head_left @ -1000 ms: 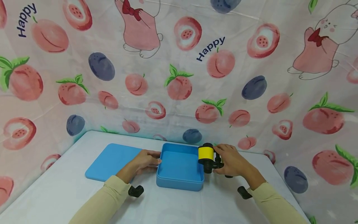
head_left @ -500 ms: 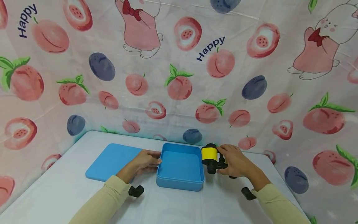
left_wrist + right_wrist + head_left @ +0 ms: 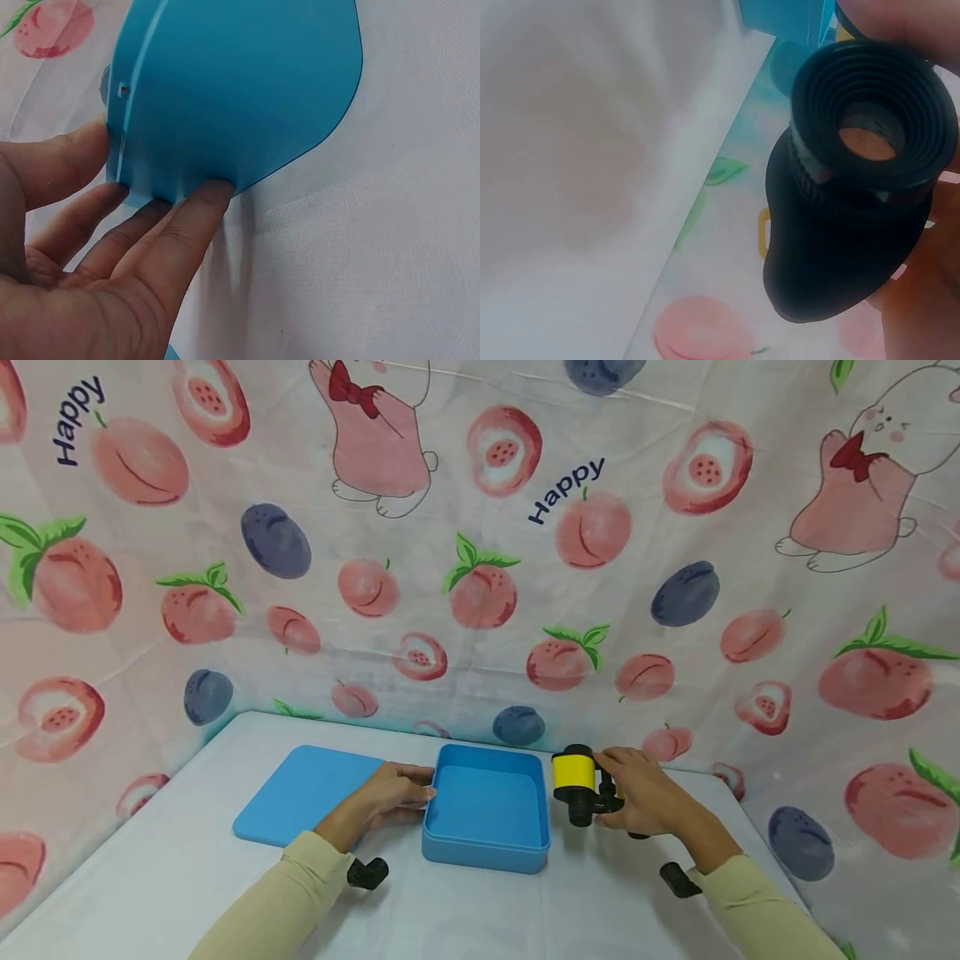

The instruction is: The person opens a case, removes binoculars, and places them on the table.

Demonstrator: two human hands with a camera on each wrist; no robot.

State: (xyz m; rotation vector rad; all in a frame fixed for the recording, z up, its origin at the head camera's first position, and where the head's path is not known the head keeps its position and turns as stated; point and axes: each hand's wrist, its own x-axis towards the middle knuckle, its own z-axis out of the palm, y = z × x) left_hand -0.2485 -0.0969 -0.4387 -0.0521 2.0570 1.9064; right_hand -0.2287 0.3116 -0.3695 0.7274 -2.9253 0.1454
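Note:
A blue rectangular box (image 3: 486,852), hollow side up, stands on the white table. My left hand (image 3: 386,793) grips its left wall; in the left wrist view the thumb (image 3: 71,161) is at the rim while the fingers lie against the outer side. To the right of the box, my right hand (image 3: 645,793) holds small black and yellow binoculars (image 3: 573,772) upright. Close up in the right wrist view, one black eyepiece (image 3: 874,142) faces the camera. Part of the binoculars is hidden by the hand, and they stand apart from the box.
A flat blue lid-like panel (image 3: 303,797) lies left of the box, partly behind my left forearm. Behind the white table (image 3: 480,918) hangs a curtain (image 3: 420,568) printed with peaches and rabbits. Black wrist mounts (image 3: 367,873) sit at both cuffs.
The right hand has carried the binoculars to the right, from overlapping the box's right edge to a small gap beside it. The left hand and box have stayed in place.

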